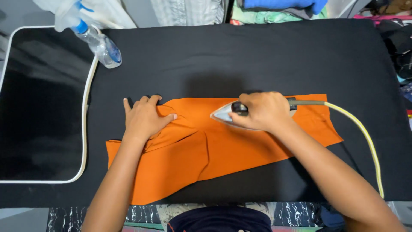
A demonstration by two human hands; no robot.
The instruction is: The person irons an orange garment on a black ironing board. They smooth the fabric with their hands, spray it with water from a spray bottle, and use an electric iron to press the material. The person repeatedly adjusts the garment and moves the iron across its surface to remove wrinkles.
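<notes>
Pressing an orange garment [223,146] laid flat across a black padded ironing surface [257,56]. Gripping the handle of an iron [225,113] with the right hand [262,111], fingers wrapped shut around it, the pointed tip of the soleplate aiming toward the left hand [146,118]. Resting that left hand palm down on the cloth, fingers spread apart and holding nothing, pinning a bunched, creased patch just ahead of the iron's tip. Looking smooth and flat under and behind the right hand, out toward the far end where the yellowish cord [369,146] is trailing off the iron's back and curving down past the right forearm. Looking unfinished beneath and below the left hand: folds radiating from the fingers, a layered flap overlapping nearer the body, the lower corner lying wrinkled under the left forearm. Judging from this, sitting roughly midway, with the stretch behind the iron seemingly done and the stretch under the left hand left. Lying well beyond the left hand, up and outward, a clear spray bottle [101,43] with a blue collar, tipped on its side beside a dark glossy panel [38,107] with a white rim.
</notes>
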